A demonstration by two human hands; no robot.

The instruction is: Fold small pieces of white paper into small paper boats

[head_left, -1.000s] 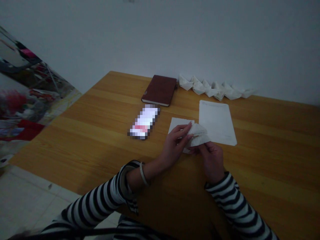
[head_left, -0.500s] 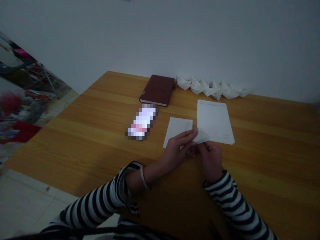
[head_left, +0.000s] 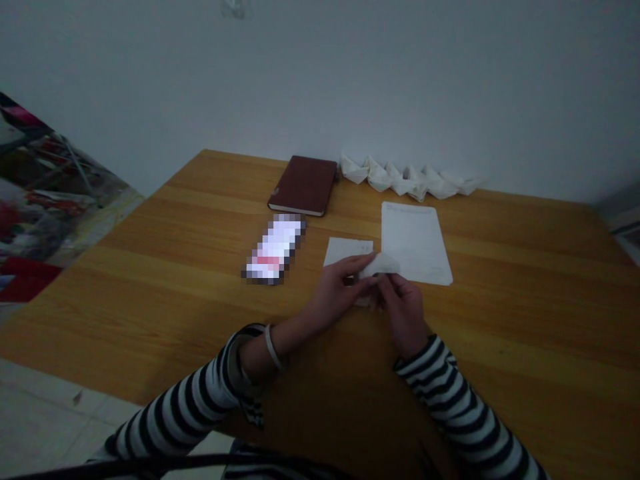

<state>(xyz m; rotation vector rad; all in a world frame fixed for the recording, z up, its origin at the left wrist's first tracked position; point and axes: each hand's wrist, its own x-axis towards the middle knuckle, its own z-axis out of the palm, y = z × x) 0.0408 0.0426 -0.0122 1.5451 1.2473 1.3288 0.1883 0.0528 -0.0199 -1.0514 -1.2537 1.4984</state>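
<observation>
Pinching folded paper (head_left: 381, 265) between left hand (head_left: 336, 288) and right hand (head_left: 403, 306), fingers pressed together, just above a small sheet (head_left: 346, 252) on the counter (head_left: 515, 313).

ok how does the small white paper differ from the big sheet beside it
The small paper is much shorter than the big sheet. The person's left hand covers part of the small paper, while the big sheet lies mostly uncovered. Both are white and lie flat on the wooden table.

On the wooden counter (head_left: 125, 280), a dark brown hardcover notebook (head_left: 303, 186) by the white wall (head_left: 320, 80), a pixelated smartphone (head_left: 273, 249) just below it; pale floor tiles (head_left: 45, 417) at lower left.
</observation>
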